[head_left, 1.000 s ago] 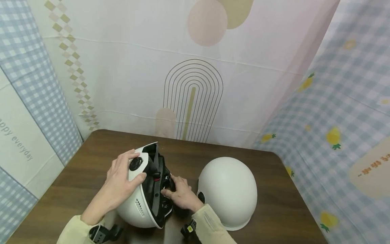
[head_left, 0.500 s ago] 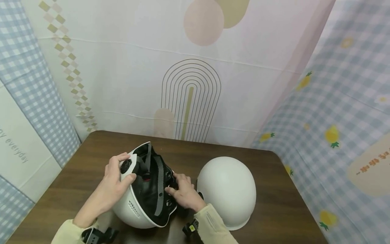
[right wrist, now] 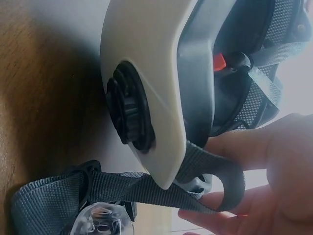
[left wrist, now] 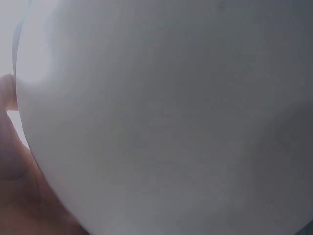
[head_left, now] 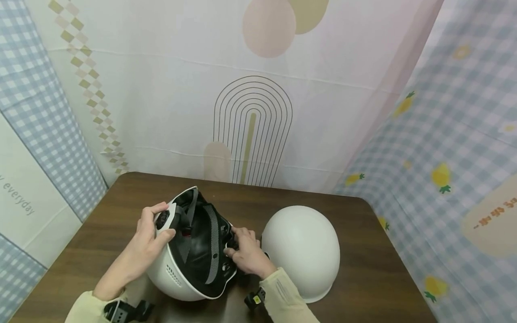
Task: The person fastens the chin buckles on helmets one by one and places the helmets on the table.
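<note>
White helmet (head_left: 177, 282), rolled leftward since a second ago, opening wider to view; rests on the left of the counter (head_left: 117, 215); contents: black lining (head_left: 201, 246), grey band (head_left: 214, 246); left hand (head_left: 149, 244) grips the edge beside the black dial (head_left: 162, 220); right hand (head_left: 250, 253) pinches the opposite edge; second helmet (head_left: 300, 251), white, dome up, alongside.
</note>
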The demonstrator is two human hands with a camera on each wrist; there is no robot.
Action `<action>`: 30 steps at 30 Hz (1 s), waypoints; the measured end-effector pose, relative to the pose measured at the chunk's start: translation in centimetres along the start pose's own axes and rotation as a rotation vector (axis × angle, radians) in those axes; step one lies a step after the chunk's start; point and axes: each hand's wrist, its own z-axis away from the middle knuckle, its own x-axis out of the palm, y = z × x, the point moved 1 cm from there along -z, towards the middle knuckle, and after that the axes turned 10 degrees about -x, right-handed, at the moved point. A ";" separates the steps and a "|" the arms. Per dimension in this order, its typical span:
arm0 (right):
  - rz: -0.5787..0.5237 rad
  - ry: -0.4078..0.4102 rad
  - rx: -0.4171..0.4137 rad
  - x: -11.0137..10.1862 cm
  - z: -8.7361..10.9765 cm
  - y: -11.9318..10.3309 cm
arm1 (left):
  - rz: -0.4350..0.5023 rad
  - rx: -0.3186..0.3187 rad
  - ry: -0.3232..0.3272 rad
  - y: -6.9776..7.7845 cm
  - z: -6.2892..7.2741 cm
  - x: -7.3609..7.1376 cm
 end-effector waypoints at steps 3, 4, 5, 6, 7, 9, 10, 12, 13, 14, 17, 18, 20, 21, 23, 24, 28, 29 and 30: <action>-0.005 0.006 0.000 0.0 0.0 0.0 | 0.005 -0.009 -0.009 -0.2 0.0 -0.1; -0.002 0.014 -0.004 0.0 0.1 0.0 | 0.010 -0.018 -0.017 -0.3 0.0 -0.2; 0.002 0.025 -0.008 -0.1 0.1 -0.1 | 0.025 -0.026 -0.025 -0.4 0.0 -0.2; 0.009 0.038 -0.015 -0.2 0.1 -0.1 | 0.041 -0.039 -0.037 -0.6 0.0 -0.2; 0.014 0.052 -0.020 -0.3 0.1 -0.1 | 0.060 -0.054 -0.049 -0.7 -0.1 -0.2; 0.027 0.080 -0.030 -0.5 0.1 -0.2 | 0.091 -0.085 -0.061 -1.1 -0.1 -0.3; 0.031 0.092 -0.035 -0.6 0.1 -0.2 | 0.103 -0.100 -0.064 -1.3 0.0 -0.3; 0.037 0.107 -0.043 -0.9 0.1 -0.3 | 0.110 -0.126 -0.061 -1.7 0.1 -0.4; 0.033 0.109 -0.043 -1.1 0.1 -0.3 | 0.107 -0.136 -0.055 -2.0 0.1 -0.4; 0.028 0.111 -0.043 -1.3 0.1 -0.3 | 0.104 -0.144 -0.050 -2.2 0.2 -0.5; 0.002 0.110 -0.045 -1.9 0.1 -0.5 | 0.115 -0.159 -0.048 -2.9 0.4 -0.6; -0.006 0.106 -0.044 -2.1 0.1 -0.6 | 0.126 -0.162 -0.050 -3.1 0.5 -0.6; -0.018 0.100 -0.045 -2.4 0.1 -0.9 | 0.148 -0.165 -0.052 -3.6 0.8 -0.6; -0.019 0.097 -0.047 -2.6 0.1 -1.0 | 0.162 -0.165 -0.052 -3.8 1.0 -0.5; -0.017 0.091 -0.050 -2.7 0.1 -1.3 | 0.178 -0.169 -0.048 -4.2 1.2 -0.5; -0.013 0.090 -0.053 -2.8 0.2 -1.4 | 0.186 -0.169 -0.045 -4.3 1.3 -0.5; -0.001 0.095 -0.061 -2.9 0.2 -1.8 | 0.187 -0.168 -0.036 -4.7 1.4 -0.5; 0.001 0.098 -0.062 -2.9 0.2 -1.9 | 0.184 -0.168 -0.039 -4.7 1.5 -0.5; 0.002 0.099 -0.063 -2.9 0.2 -1.9 | 0.180 -0.170 -0.043 -4.7 1.5 -0.6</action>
